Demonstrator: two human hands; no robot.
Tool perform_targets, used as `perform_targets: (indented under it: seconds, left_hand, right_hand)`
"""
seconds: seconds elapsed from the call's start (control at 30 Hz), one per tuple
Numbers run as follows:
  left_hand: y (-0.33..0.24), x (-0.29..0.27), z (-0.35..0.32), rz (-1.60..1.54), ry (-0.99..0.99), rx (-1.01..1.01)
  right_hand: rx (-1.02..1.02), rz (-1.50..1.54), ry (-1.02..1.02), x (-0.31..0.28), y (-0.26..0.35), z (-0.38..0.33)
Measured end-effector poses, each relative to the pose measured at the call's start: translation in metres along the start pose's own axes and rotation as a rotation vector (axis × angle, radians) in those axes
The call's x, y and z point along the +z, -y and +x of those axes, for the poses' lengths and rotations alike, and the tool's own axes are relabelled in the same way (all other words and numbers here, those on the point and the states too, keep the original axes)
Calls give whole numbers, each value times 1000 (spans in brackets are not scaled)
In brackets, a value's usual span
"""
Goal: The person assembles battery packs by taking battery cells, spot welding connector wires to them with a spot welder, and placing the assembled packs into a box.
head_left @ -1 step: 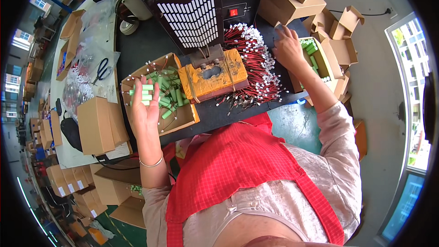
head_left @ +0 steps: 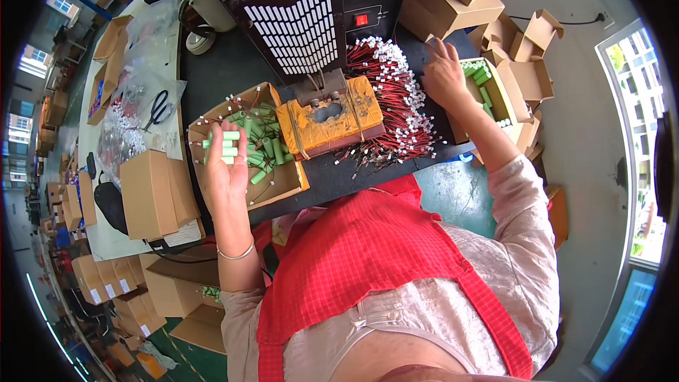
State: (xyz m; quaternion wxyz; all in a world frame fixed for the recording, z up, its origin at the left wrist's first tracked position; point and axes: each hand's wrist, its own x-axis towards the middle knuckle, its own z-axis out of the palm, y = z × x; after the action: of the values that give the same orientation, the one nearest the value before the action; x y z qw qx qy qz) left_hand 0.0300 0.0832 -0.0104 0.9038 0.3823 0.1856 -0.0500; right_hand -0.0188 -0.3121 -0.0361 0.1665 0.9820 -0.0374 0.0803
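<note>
Holding a small stack of green cylindrical battery cells [head_left: 228, 147] across its upturned palm, the person's left hand [head_left: 225, 163] has its fingers curled loosely around them, over the open cardboard box [head_left: 277, 182] where more loose cells with thin leads lie. The right hand [head_left: 444, 74] reaches out flat, fingers spread, at the edge of a second cardboard box [head_left: 503, 96] that holds a few more green cells; whether it pinches anything cannot be told. Between the hands sit a tape-wrapped yellow fixture block [head_left: 332, 119] under the welding machine [head_left: 304, 14] and a heap of red wire leads with white connectors [head_left: 396, 99]. Judging by this, the person is gathering cells for the fixture. The next move seems to call for a steady palm so the stack does not roll off.
</note>
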Motion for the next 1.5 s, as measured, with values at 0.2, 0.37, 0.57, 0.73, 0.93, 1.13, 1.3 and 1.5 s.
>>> perform_targets:
  seconds: [0.2,0.37,0.57,0.73,0.93,1.13,1.3,1.5]
  left_hand:
    - [10,16,-27,93,155,-25]
    - [17,31,-51,362,351,-36]
    - [40,52,-50,526,549,64]
    - [59,56,-27,1023,623,714]
    - [56,69,-32,1235,629,797]
    - [58,70,-30,1333,615,859]
    - [60,72,-27,1314,607,839]
    - [59,75,-28,1300,599,824]
  right_hand:
    - [41,-62,-47,23,-3,15]
    - [305,1003,-44,-49,-4,3]
    - [184,1897,269,-80,45,-45]
    - [170,1823,278,-91,77,-49]
    - [99,1752,352,-97,93,-33]
    - [150,1746,480,-103,91,-26]
    - [167,1783,542,-107,91,-16]
    - [142,1806,543,-105,88,-13]
